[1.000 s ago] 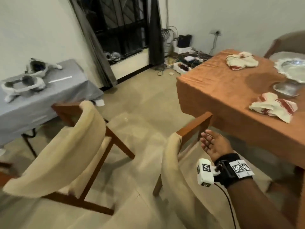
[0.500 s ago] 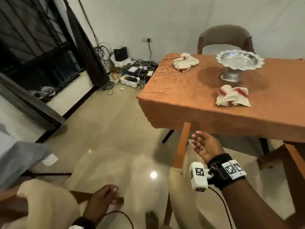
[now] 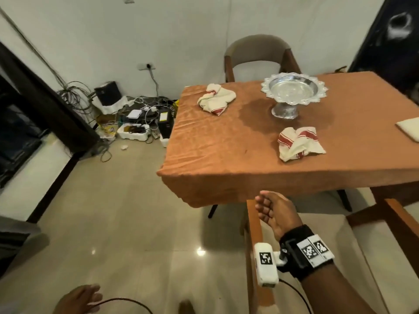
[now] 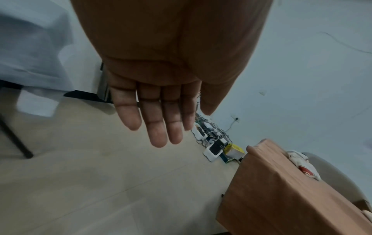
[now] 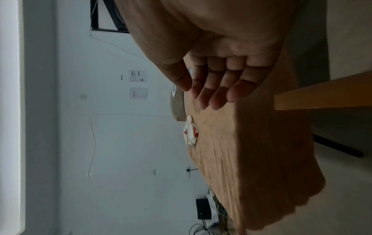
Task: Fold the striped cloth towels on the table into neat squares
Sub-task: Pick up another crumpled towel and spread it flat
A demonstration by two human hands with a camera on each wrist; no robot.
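Two crumpled red-striped cream cloth towels (image 3: 216,99) (image 3: 299,143) lie on the orange-covered table (image 3: 215,152); left hand (image 4: 159,101) and right hand (image 3: 275,210) hang spread, empty.

two crumpled striped towels lie on the table (image 3: 226,141): far towel (image 3: 216,99) upper centre, near towel (image 3: 299,143) right of centre. silver dish (image 3: 293,90) stands between. right hand (image 3: 275,210) hangs relaxed below the edge; left hand (image 3: 78,299) bottom left.

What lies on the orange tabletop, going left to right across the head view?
Crumpled striped towel at the far left corner → silver pedestal bowl → second crumpled striped towel, nearer the front edge → flat folded cream cloth at the right edge of the picture.
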